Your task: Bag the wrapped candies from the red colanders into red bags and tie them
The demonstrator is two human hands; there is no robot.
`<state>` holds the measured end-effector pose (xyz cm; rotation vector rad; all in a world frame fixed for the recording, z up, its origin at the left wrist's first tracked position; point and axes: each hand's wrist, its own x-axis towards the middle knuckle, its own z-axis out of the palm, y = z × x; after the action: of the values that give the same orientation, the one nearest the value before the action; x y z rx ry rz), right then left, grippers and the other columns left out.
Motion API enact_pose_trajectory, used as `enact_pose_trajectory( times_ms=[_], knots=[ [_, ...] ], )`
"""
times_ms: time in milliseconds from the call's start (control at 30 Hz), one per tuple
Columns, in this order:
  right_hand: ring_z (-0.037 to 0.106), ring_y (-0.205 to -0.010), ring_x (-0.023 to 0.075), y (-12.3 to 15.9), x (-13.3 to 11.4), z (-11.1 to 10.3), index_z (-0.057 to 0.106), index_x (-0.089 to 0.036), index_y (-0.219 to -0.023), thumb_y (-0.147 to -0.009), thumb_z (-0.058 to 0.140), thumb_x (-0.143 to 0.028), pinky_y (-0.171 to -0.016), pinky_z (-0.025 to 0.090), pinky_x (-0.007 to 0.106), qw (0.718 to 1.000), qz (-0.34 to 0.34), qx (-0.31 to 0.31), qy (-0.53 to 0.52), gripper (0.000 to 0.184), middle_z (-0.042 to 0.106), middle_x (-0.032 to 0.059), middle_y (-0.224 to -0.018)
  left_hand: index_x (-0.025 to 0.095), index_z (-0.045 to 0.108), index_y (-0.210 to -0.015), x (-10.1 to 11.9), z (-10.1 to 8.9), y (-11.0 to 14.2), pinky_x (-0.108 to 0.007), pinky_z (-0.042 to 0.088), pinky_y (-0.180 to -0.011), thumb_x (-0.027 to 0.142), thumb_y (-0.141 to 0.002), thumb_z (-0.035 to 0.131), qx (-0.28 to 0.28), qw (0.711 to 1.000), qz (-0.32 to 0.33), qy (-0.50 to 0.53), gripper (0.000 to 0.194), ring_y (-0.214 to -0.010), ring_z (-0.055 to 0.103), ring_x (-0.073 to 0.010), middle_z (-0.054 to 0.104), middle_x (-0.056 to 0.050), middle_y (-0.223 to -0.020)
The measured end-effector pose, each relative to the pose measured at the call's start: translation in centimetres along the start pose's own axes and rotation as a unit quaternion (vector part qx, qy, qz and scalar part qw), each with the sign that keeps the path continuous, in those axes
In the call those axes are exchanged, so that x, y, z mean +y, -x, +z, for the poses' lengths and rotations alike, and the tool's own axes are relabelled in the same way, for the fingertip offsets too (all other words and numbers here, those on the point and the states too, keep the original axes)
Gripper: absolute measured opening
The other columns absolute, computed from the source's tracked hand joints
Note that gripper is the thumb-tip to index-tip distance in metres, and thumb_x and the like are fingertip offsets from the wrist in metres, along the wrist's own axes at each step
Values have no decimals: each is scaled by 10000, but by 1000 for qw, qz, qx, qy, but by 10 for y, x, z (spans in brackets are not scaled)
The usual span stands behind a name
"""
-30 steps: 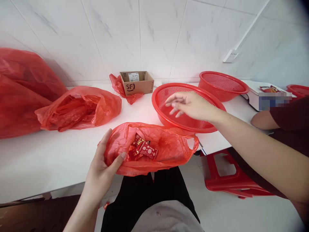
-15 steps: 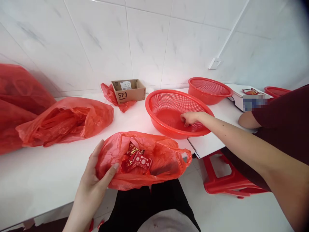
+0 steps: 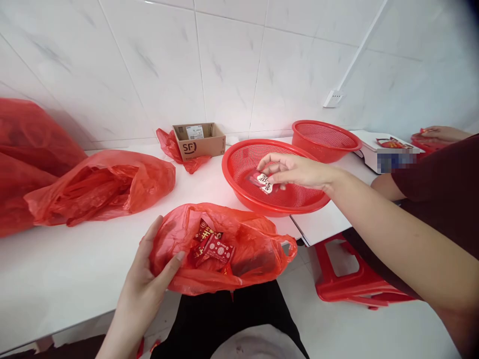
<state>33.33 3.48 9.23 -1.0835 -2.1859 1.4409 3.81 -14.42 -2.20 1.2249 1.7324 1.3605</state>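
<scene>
Some packets are in your bag; one more is in your right hand.
At the worktop's (image 3: pixel 93 267) near edge, your left hand (image 3: pixel 144 279) grips the bag (image 3: pixel 258 232) by its left rim, thumb inside; several red packets (image 3: pixel 220 249) lie in it. Beyond, your right hand (image 3: pixel 297 170) pinches a white-marked packet (image 3: pixel 265 183) between thumb and fingers, over the basket (image 3: pixel 262 205); that one is not in the bag, and how many more are left you cannot tell. By the back edge stand a carton (image 3: pixel 205 146) and, farther right, a second basket (image 3: pixel 322 149).
</scene>
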Motion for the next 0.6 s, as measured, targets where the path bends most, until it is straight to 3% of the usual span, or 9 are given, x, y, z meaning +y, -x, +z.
enact_pose_trajectory(
  times_ms=[100, 200, 333, 467, 533, 600],
  knots=[
    [656, -823, 145, 7, -19, 41, 510, -228, -1111, -867, 558, -229, -629, 509, 244, 998, -43, -44, -1, 248, 680, 53, -1078, 409, 385, -1438, 3, 2, 2, -481, 324, -1139, 438, -785, 698, -1, 1000, -6, 13, 725, -1347, 431, -289, 441, -13, -1481],
    [657, -855, 141, 10, -27, 72, 543, -249, -1105, -902, 486, -189, -705, 522, 276, 993, -69, 20, 94, 220, 650, 45, -1171, 383, 379, -1448, 8, 2, 5, -470, 346, -1130, 429, -784, 701, 1, 1000, -14, 22, 740, -1349, 429, -291, 437, -27, -1484],
    [648, -972, 193, 11, -21, 71, 557, -287, -1164, -921, 468, -232, -779, 511, 326, 955, -81, 128, 254, 265, 651, 28, -1172, 368, 351, -1468, 10, -2, 8, -471, 353, -1127, 408, -782, 710, -5, 999, -29, 26, 775, -1363, 412, -297, 400, -37, -1513],
    [579, -1153, 316, 21, 4, 58, 526, -248, -1295, -916, 513, -430, -885, 488, 426, 910, 14, 126, 396, 421, 606, 104, -1283, 366, 347, -1470, 6, -6, 8, -469, 357, -1123, 411, -791, 704, -8, 999, -37, 36, 769, -1344, 439, -298, 424, -50, -1499],
    [615, -1096, 330, 31, 21, 67, 524, -212, -1317, -956, 435, -440, -855, 504, 449, 894, 53, 112, 432, 436, 644, 141, -1218, 372, 366, -1460, 3, -5, 7, -473, 347, -1128, 426, -787, 704, 0, 999, -36, 36, 755, -1343, 439, -299, 434, -44, -1492],
    [651, -1019, 314, 43, 34, 89, 504, -185, -1339, -984, 375, -339, -811, 527, 460, 877, 38, 131, 461, 409, 674, 152, -1151, 391, 377, -1450, 1, -4, 6, -483, 337, -1133, 443, -783, 702, 5, 999, -37, 31, 744, -1337, 444, -299, 449, -28, -1480]
  ],
)
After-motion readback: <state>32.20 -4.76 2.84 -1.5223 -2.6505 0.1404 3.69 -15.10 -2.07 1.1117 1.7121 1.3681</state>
